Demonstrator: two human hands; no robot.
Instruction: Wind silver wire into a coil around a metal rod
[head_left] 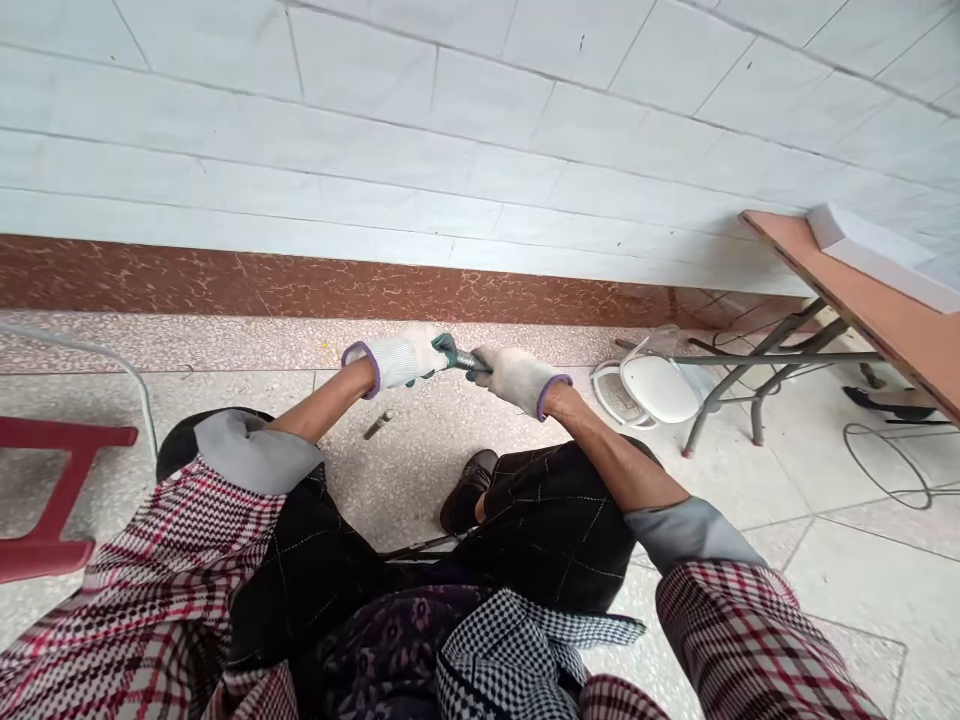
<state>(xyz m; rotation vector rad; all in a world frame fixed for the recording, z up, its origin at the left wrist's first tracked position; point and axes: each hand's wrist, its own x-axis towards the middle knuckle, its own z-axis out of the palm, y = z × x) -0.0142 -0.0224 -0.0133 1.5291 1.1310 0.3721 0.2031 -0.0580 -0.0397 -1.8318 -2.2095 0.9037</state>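
Note:
Both hands wear white work gloves with green palms and purple cuffs. My left hand [417,358] is closed around one end of a short ribbed silvery metal piece [468,360]. Around its other end my right hand [516,378] is closed too, so the piece spans the small gap between the gloves, above the floor near the wall. The fingers hide both ends, and its exact kind cannot be made out. On the floor below the left hand lies a small grey-brown cylindrical piece [379,424], apart from both hands.
A tiled wall [375,150] with a brown skirting [300,285] stands ahead. At left are a red stool [56,490] and a grey cable [124,365]. A white-seated stool [660,388] and a brown-topped table [862,280] stand at right, with a wire loop [885,480] on the floor.

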